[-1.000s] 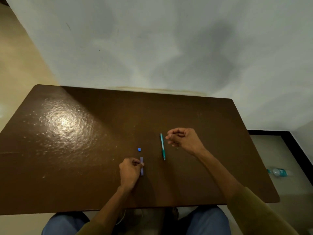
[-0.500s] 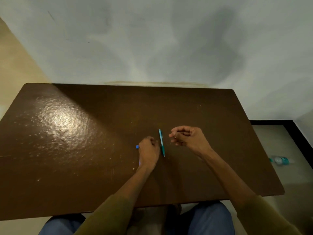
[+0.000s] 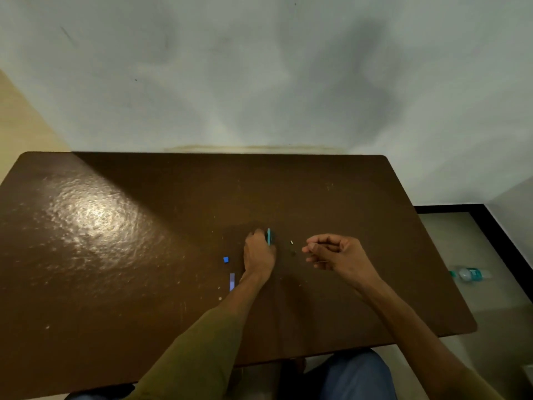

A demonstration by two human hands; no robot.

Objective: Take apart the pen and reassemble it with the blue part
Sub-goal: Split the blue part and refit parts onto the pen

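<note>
A teal pen point(image 3: 268, 235) lies on the brown table point(image 3: 144, 255). My left hand point(image 3: 259, 254) is closed over its lower part, so only the upper end shows. A small blue piece point(image 3: 225, 259) and a pale blue barrel part point(image 3: 232, 281) lie just left of that hand. A tiny light piece point(image 3: 291, 242) sits on the table between my hands. My right hand point(image 3: 341, 255) hovers to the right with its fingers curled and pinched. A thin rod-like part seems to stick out of it, too faint to name.
The table's far edge meets a pale wall. Its right edge drops to a floor where a plastic bottle point(image 3: 465, 274) lies. My knees in blue trousers point(image 3: 354, 376) are under the near edge. A glare patch point(image 3: 89, 215) marks the left of the table.
My left hand left the pale blue barrel part, moved up and right, and closed over the teal pen. My right hand drew slightly right. A tiny light piece now lies between the hands.
</note>
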